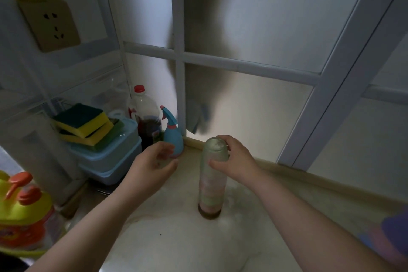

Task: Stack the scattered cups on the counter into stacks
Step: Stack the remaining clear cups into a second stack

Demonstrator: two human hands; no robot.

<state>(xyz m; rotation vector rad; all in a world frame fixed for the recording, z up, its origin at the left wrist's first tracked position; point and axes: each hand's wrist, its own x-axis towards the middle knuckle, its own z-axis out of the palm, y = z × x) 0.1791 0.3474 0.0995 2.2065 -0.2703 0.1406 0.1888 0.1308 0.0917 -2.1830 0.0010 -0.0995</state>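
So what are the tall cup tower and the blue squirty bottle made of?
The cup stack looks like frosted plastic, possibly frosted glass: cloudy and see-through, with green and pink bands showing. The right hand grips its top. The spray bottle looks like smooth matte blue plastic with a pink trigger.

The right hand (234,158) grips the top of an upright cup stack (212,178); the left hand (152,162) curls empty beside it.

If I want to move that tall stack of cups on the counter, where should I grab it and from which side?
Probably low down: the stack of cups is tall, narrow and upside down. The right hand holds only its top from the right, so bring the open left hand in from the left near the base to stop it tipping.
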